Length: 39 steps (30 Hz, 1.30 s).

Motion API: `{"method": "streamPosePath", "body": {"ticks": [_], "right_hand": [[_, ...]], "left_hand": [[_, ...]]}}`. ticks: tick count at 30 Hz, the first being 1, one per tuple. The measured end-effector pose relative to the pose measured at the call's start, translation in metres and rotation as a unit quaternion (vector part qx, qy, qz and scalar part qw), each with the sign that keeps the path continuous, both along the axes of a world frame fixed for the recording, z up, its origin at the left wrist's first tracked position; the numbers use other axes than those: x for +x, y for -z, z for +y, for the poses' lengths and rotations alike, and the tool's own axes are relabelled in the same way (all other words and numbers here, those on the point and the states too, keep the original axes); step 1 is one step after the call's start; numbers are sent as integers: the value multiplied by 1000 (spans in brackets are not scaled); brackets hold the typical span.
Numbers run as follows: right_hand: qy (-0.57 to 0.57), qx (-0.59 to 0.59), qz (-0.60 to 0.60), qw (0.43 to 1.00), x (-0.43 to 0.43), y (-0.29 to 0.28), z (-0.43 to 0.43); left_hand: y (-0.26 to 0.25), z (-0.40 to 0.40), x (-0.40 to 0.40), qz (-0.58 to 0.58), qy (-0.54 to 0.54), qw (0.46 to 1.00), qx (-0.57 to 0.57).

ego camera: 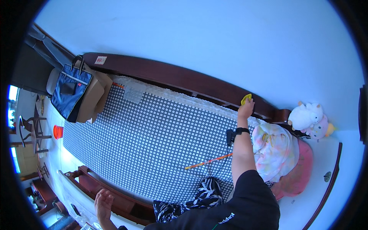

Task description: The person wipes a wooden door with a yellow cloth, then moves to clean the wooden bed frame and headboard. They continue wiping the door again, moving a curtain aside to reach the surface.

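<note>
My right hand (246, 108) reaches away from me at the end of an outstretched arm, gripping a yellow cloth (246, 99). The cloth rests against the dark wooden back rail (178, 75) of a long seat or daybed along the wall. At the lower left, my left hand (104, 202) is raised with loosely bent fingers and holds nothing. It appears over a lower wooden piece of furniture (123, 202); whether it touches that cannot be told. Between my hands spreads a black-and-white checked mat (155, 138), with my patterned-trousered knee (209, 188) on it.
An orange stick (208, 161) lies on the mat under my forearm. Rightward are a pastel fabric bundle (276, 152), a pink cushion (302, 169) and plush toys (306, 115). A blue bag (72, 89) and cardboard box (96, 95) stand left, near a red bucket (58, 132) and chair (36, 133).
</note>
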State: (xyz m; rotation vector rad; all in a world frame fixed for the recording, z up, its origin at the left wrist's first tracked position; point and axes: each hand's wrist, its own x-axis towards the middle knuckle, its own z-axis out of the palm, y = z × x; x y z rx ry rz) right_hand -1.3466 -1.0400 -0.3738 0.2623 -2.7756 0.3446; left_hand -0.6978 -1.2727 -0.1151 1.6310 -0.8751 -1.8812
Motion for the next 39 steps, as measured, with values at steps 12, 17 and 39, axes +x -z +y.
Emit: {"method": "streamPosePath", "body": {"ticks": [12, 17, 39], "right_hand": [[-354, -134, -60, 924, 148, -32, -299], [-544, -188, -271, 772, 241, -61, -308], [-171, -290, -335, 880, 237, -238, -50]], "left_hand": [[-1, 9, 45, -1, -55, 998, -3], [-11, 20, 82, 33, -88, 995, -13], [-42, -125, 170, 189, -7, 982, -15]]}}
